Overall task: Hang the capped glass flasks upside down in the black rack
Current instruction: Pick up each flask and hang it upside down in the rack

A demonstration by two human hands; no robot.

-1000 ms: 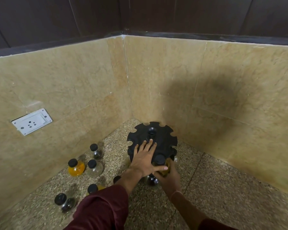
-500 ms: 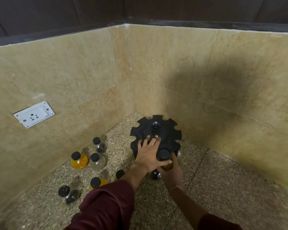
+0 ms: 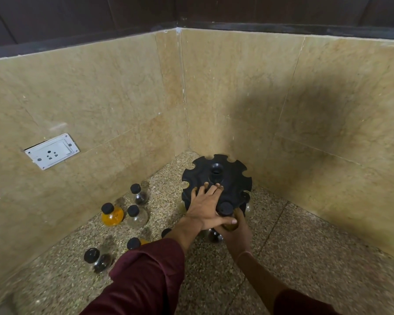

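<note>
Left hand [image 3: 206, 210] lies flat on the rack [image 3: 231, 178], fingers straight and spread. Right hand [image 3: 236, 235] curls round a flask [image 3: 225, 208] at the rack's 6 o'clock edge. Loose flasks [image 3: 137, 218] stand at its 8 o'clock.

The left hand [image 3: 205, 210] lies over the near part of the black rack [image 3: 232, 176] and hides most of the right hand [image 3: 238, 233] and of the amber flask [image 3: 225, 208] it grips. The maroon sleeve [image 3: 146, 276] covers most of an orange flask [image 3: 134, 243]. Both arms run off the bottom edge. The dark flask [image 3: 98, 261] nearest the camera is blurred.
</note>
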